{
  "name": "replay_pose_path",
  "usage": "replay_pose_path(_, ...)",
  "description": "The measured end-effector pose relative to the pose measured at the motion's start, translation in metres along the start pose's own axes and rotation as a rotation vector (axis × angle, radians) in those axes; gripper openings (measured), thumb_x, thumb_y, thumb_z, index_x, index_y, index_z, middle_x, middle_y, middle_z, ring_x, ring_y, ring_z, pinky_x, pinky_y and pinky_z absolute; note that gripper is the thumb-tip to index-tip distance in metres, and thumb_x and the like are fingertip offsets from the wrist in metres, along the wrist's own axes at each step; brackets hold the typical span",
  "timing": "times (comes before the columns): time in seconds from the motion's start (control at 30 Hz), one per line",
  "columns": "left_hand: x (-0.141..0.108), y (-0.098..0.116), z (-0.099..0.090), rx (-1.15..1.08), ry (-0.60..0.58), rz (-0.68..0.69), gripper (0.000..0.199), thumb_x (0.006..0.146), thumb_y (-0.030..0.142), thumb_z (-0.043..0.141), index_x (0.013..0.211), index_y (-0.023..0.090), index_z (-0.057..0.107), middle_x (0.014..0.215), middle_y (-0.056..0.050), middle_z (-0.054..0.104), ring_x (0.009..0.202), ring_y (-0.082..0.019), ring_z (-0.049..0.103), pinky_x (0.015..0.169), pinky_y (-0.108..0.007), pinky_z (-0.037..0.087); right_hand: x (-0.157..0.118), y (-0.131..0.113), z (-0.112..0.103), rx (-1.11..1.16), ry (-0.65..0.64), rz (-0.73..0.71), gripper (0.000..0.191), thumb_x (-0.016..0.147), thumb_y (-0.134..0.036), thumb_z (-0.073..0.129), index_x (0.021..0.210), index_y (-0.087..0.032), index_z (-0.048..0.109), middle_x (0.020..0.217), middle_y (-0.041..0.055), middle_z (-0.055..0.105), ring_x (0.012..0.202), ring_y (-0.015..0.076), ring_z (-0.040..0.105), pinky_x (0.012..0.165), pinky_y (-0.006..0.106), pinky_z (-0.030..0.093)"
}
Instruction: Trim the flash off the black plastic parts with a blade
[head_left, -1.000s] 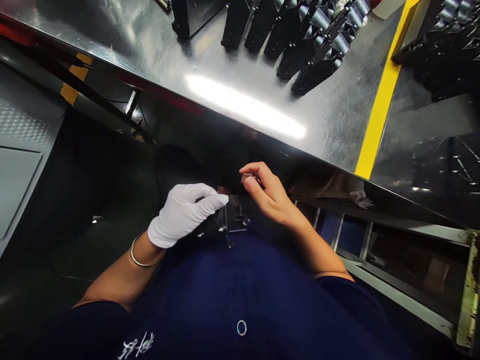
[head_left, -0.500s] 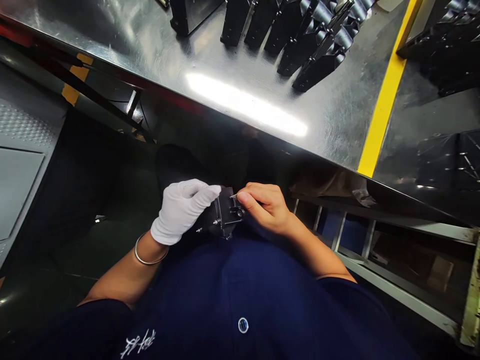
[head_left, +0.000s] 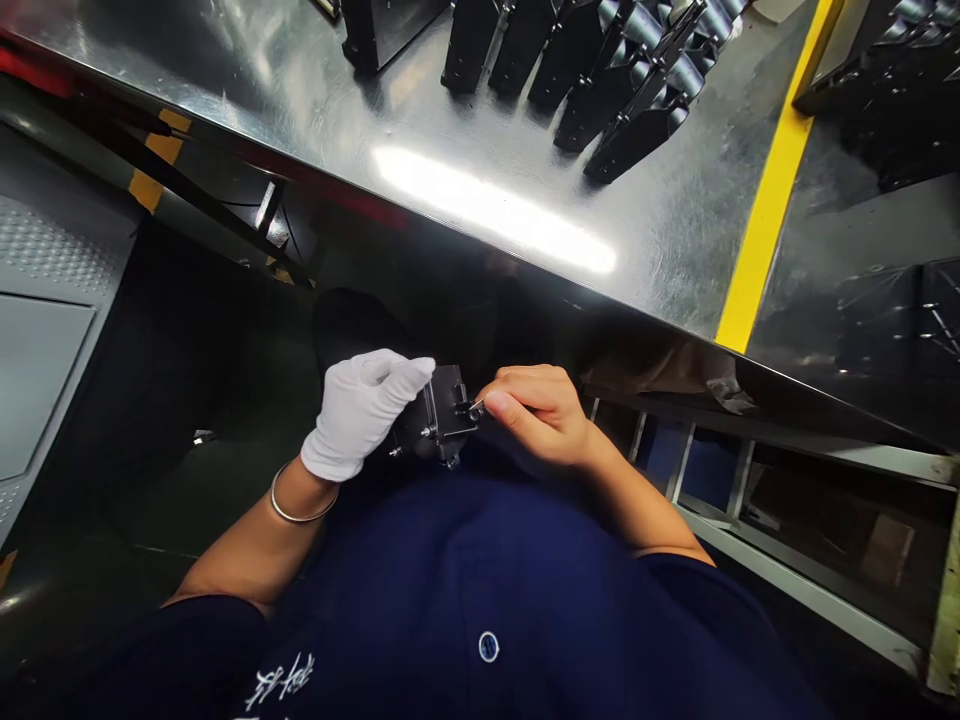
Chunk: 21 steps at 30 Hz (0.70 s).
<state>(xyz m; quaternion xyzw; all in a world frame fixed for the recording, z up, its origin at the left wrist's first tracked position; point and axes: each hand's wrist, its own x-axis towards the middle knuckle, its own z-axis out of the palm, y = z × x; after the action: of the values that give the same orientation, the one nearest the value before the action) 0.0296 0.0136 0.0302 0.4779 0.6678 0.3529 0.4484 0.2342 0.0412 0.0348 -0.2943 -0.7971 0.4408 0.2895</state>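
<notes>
My left hand [head_left: 360, 410], in a white glove with a metal bangle at the wrist, grips a small black part with metal pins [head_left: 442, 420] close to my body, below the table's edge. My bare right hand [head_left: 536, 410] is at the part's right side, its thumb and forefinger pinched on a tiny metal piece [head_left: 475, 406] that touches the part. What the piece is exactly is too small to tell.
A shiny steel table [head_left: 465, 190] spreads in front, with a row of black parts [head_left: 600, 70] standing at its far side and a yellow stripe [head_left: 765, 190] on the right. More black parts [head_left: 885, 80] lie at the far right. A metal frame [head_left: 787, 540] runs under the table.
My right hand came down from near the table's edge to the part and pinched in against it. My left hand turned the part slightly and drew it a little up.
</notes>
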Motion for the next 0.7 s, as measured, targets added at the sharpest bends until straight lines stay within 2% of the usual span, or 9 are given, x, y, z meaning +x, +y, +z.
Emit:
replay_pose_path(0.13,0.001,-0.003,0.000,0.015,-0.010,0.006,0.038,0.078,0.043,0.063,0.052,0.016,0.057,0.051,-0.001,0.051,0.052,-0.009,0.044,0.051,-0.021,0.037,0.000,0.001,0.003,-0.072,0.061,-0.050,0.026,0.094,-0.015,0.045,0.077,-0.004,0.062,0.067,0.0027,0.054,0.064,-0.0036,0.044,0.064,0.008,0.035)
replay_pose_path(0.33,-0.001,-0.004,0.002,-0.002,-0.005,-0.005,0.037,0.077,0.042,0.064,0.052,0.015,0.059,0.051,-0.001,0.053,0.052,-0.009,0.045,0.051,-0.021,0.038,0.001,0.002,0.005,-0.115,0.049,-0.071,0.025,0.094,-0.015,0.046,0.075,-0.005,0.060,0.065,0.0021,0.051,0.063,-0.0031,0.041,0.064,0.009,0.033)
replay_pose_path(0.4,-0.003,-0.004,0.003,-0.020,-0.012,-0.011,0.037,0.076,0.042,0.065,0.052,0.015,0.059,0.051,-0.001,0.053,0.051,-0.009,0.045,0.049,-0.021,0.037,0.000,0.003,0.003,-0.053,0.004,-0.046,0.029,0.094,-0.015,0.045,0.069,-0.004,0.055,0.062,0.0019,0.047,0.062,-0.0037,0.038,0.063,0.009,0.031)
replay_pose_path(0.5,-0.004,-0.004,0.003,-0.043,-0.049,0.015,0.037,0.075,0.042,0.067,0.052,0.014,0.060,0.049,0.000,0.054,0.047,-0.008,0.045,0.045,-0.020,0.035,-0.002,0.006,-0.004,0.133,-0.163,0.024,0.040,0.096,-0.019,0.043,0.060,-0.002,0.045,0.058,0.0014,0.040,0.058,-0.0051,0.032,0.059,0.008,0.028)
replay_pose_path(0.6,-0.002,-0.006,0.002,-0.049,-0.063,0.098,0.037,0.075,0.041,0.068,0.051,0.014,0.060,0.047,0.001,0.052,0.045,-0.007,0.043,0.043,-0.018,0.033,-0.004,0.008,-0.011,0.329,-0.322,0.042,0.039,0.098,-0.021,0.039,0.066,-0.003,0.051,0.058,0.0006,0.042,0.056,-0.0057,0.035,0.058,0.006,0.029)
replay_pose_path(0.7,0.001,-0.007,0.000,-0.031,-0.022,0.133,0.036,0.077,0.039,0.067,0.052,0.014,0.061,0.049,0.001,0.055,0.046,-0.006,0.046,0.046,-0.017,0.035,-0.004,0.007,-0.012,0.255,-0.235,-0.007,0.035,0.099,-0.022,0.039,0.075,-0.003,0.056,0.064,0.0017,0.048,0.062,-0.0054,0.041,0.063,0.006,0.032)
